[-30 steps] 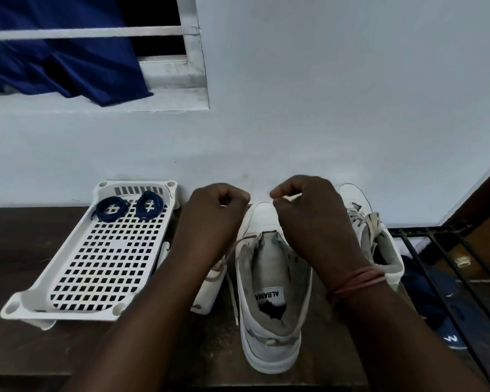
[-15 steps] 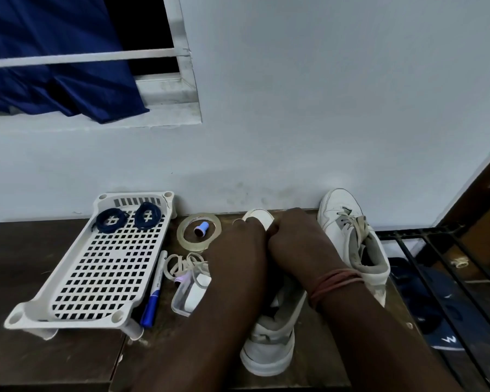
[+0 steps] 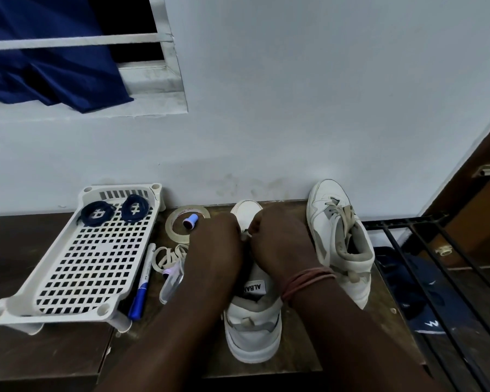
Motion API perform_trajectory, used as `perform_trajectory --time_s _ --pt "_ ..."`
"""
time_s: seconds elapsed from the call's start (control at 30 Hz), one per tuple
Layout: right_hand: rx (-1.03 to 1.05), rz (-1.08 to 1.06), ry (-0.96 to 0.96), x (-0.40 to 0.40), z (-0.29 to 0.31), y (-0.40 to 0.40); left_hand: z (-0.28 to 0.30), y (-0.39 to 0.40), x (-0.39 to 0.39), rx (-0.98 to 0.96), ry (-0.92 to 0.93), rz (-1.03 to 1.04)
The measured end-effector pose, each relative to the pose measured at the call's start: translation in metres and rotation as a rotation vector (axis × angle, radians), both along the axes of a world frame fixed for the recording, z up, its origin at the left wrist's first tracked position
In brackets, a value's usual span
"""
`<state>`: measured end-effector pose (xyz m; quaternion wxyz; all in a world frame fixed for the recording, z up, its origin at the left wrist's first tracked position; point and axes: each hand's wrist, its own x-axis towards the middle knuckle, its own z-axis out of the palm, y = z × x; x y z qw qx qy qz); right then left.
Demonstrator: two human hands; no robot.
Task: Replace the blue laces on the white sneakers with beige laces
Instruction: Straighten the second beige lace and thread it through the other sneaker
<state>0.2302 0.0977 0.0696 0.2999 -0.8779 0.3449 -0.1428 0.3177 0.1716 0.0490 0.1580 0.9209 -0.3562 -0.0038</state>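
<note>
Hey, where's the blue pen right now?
In the head view, the blue pen lies on the table left of centre, along the white tray's right edge, with the loose beige lace just to its right.

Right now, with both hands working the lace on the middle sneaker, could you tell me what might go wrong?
1. The left hand and right hand hide the eyelets, so a hole may be skipped.
2. The left forearm hangs over the loose beige lace and pen; pulling back could sweep them off the table.
</note>
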Motion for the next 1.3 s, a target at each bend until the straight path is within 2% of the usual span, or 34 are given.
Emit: perform_trajectory --time_s 0.13,0.2,0.37,0.6,0.8,0.9,1.03,1.13,1.2,1.3 --pt "-0.023 -0.037 -0.018 0.003 -0.011 -0.006 -0.008 0.003 0.017 -0.118 0.150 -0.006" --pt "-0.050 -0.061 0.007 0.006 -0.016 -0.008 -0.011 0.008 0.024 -0.197 0.289 0.000" --pt "-0.146 -0.070 0.069 0.015 -0.031 -0.008 -0.020 0.014 0.039 -0.242 0.501 -0.006" --pt "-0.300 -0.039 0.064 0.019 -0.044 -0.010 -0.022 0.015 0.042 -0.291 0.607 -0.025" --pt "-0.447 0.032 0.126 0.021 -0.044 -0.008 -0.020 0.015 0.040 -0.306 0.597 -0.014" --pt "-0.429 0.093 0.181 0.020 -0.039 -0.006 -0.017 0.014 0.037 -0.324 0.534 0.019" --pt "-0.149 0.133 0.208 0.019 -0.011 -0.014 -0.012 0.015 0.034 -0.345 0.542 0.037" --pt "0.244 0.047 0.071 0.006 0.021 -0.032 -0.011 0.017 0.033 -0.365 0.562 0.058" --pt "0.525 -0.022 -0.198 -0.007 0.041 -0.041 -0.011 0.017 0.032 -0.368 0.569 0.057" --pt "0.983 -0.057 -0.835 -0.017 0.065 -0.041 -0.011 0.017 0.031 -0.373 0.569 0.061"
